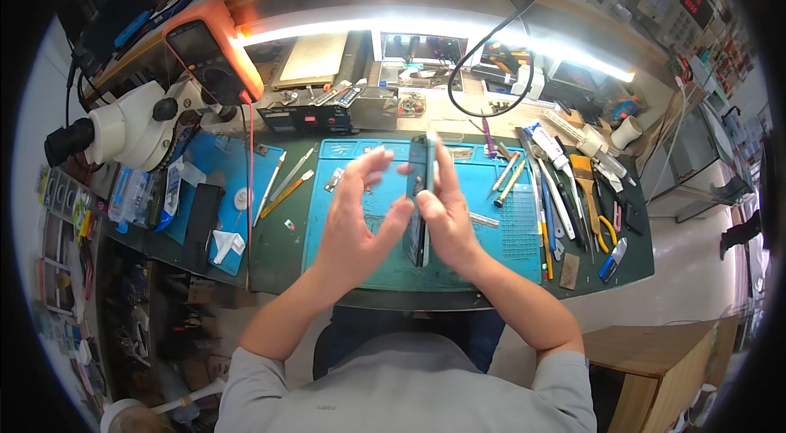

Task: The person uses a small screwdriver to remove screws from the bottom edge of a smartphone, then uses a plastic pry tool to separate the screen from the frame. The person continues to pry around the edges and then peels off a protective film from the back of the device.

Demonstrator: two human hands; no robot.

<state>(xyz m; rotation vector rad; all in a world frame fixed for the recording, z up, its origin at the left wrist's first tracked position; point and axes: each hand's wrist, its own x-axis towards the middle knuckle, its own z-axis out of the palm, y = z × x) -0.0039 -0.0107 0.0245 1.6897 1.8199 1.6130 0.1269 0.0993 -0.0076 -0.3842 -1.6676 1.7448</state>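
My right hand (448,227) grips a smartphone (418,246) above the blue work mat (352,261). The phone stands on edge, so mostly its narrow side shows, and its upper end lies between my right thumb and fingers. To its left, my left hand (352,224) is spread, slightly blurred, with the thumb close to the phone. Whether that thumb touches it, I cannot tell. Behind my right wrist a small metal strip (483,220) lies on the mat.
On the right lie several brushes, tweezers and pliers (607,234). A microscope (123,132) and an orange multimeter (214,52) stand at the left, near a black case (203,216). A black cable (453,89) loops over the back. Knives and a thin brush (282,197) lie left of the mat.
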